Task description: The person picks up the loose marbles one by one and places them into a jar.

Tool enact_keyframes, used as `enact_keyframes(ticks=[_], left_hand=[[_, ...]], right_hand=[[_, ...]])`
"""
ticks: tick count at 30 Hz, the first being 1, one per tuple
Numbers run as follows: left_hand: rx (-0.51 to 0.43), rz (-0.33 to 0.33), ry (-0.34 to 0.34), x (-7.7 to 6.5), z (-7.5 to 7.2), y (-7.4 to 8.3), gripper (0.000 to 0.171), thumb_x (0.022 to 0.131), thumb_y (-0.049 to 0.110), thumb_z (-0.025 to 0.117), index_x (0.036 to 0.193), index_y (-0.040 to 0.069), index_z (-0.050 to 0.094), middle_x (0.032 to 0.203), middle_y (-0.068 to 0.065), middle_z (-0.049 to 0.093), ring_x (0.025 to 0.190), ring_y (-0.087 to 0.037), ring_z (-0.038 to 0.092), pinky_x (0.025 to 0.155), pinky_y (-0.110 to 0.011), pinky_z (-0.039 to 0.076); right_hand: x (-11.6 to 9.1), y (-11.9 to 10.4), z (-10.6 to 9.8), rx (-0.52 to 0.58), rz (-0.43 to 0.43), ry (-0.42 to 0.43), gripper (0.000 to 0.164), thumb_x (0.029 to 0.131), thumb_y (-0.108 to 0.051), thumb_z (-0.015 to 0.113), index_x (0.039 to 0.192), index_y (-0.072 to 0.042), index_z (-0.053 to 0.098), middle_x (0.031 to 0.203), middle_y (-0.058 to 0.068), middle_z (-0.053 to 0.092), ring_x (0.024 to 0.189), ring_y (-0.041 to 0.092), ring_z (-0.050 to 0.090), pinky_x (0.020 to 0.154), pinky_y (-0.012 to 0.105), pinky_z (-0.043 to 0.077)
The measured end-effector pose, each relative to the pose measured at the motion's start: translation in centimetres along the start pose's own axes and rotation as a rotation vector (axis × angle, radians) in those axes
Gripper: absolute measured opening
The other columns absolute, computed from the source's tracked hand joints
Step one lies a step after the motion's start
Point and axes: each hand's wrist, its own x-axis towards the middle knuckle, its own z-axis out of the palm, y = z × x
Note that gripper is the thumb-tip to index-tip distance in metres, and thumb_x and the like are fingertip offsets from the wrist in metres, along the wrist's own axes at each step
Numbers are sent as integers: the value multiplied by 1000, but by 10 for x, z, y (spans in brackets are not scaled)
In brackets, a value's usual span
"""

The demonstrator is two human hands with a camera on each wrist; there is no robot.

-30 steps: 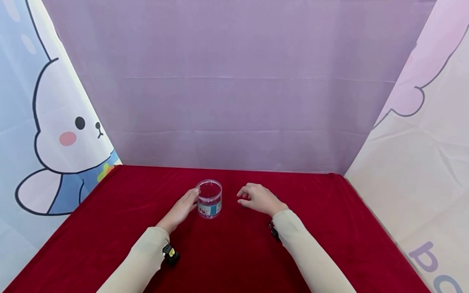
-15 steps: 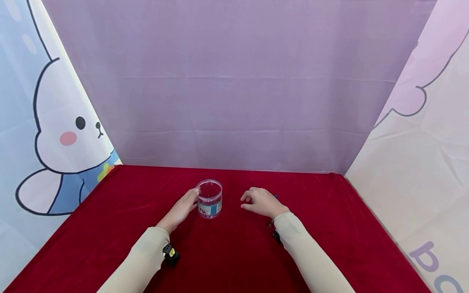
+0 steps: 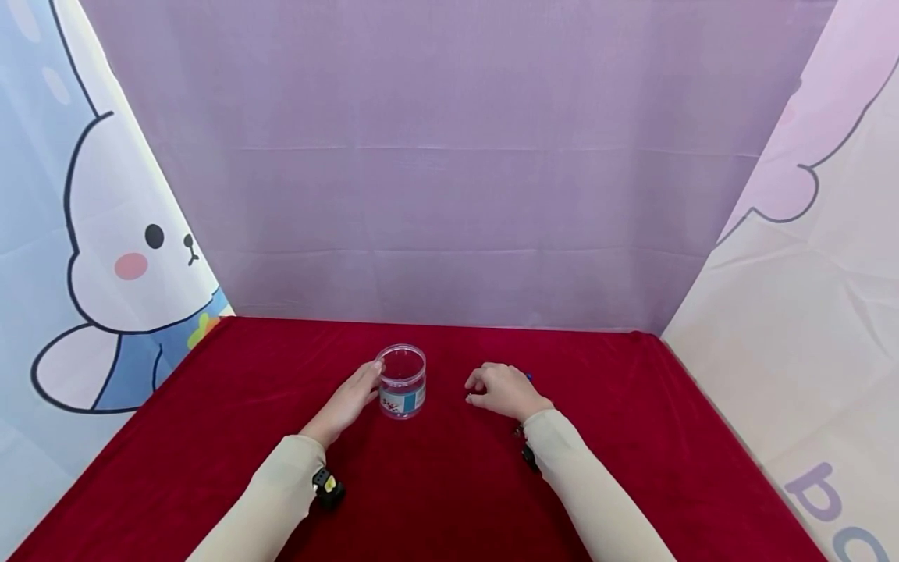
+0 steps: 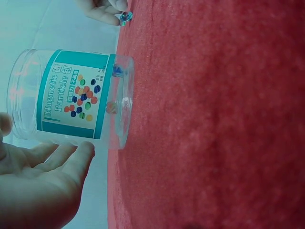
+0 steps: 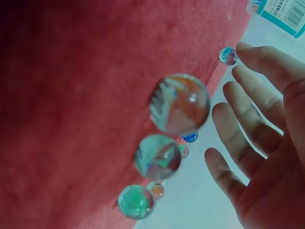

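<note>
A clear plastic jar [image 3: 403,380] without a lid stands upright on the red cloth; its teal and white label faces the left wrist camera, and a blue marble [image 4: 117,71] and a reddish marble [image 4: 111,107] show through its base. My left hand [image 3: 346,406] rests its fingers against the jar's left side, one fingertip by the rim. To the right, my right hand [image 3: 507,390] is low over the cloth with loosely bent, parted fingers. Its thumb tip is right at a multicoloured marble [image 5: 228,56], which the hand covers in the head view.
Several more marbles lie on the cloth near the right wrist, among them an orange-streaked marble [image 5: 180,103], a green marble [image 5: 137,202] and a blue marble [image 5: 190,136]. A lilac curtain [image 3: 449,195] rises behind the table, with printed sheets at both sides.
My right hand has shifted slightly to the right and toward me, uncovering more of a blue marble behind it. My left hand and the jar have stayed still.
</note>
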Motion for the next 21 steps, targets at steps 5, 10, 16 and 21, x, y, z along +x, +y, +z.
enact_keyframes(ticks=[5,10,16,21], left_hand=[[-2,0,0,0,1,0,63,110,40,33,158,0,18,160,-23,25,145,-43,27,117,-53,26],[-1,1,1,0,1,-1,63,111,40,32,157,-1,18,160,-23,25,145,-42,27,117,-53,27],[0,-10,-6,-1,1,2,66,110,43,33,159,1,17,161,-21,24,146,-42,26,117,-52,27],[-1,-8,-15,-3,0,3,67,109,44,34,159,1,16,161,-22,23,146,-43,25,117,-53,27]], right_hand=[[1,1,1,-33,19,-9,19,91,-28,76,107,-18,75,98,-6,66,86,10,61,76,30,54],[0,0,2,-48,38,-27,17,91,-28,77,106,-19,76,98,-5,67,86,11,61,75,31,54],[1,0,1,-52,24,-39,15,91,-27,76,104,-21,76,96,-4,68,86,12,60,75,32,53],[1,0,2,-57,19,-35,12,92,-25,75,103,-22,76,92,-7,67,83,10,61,73,31,53]])
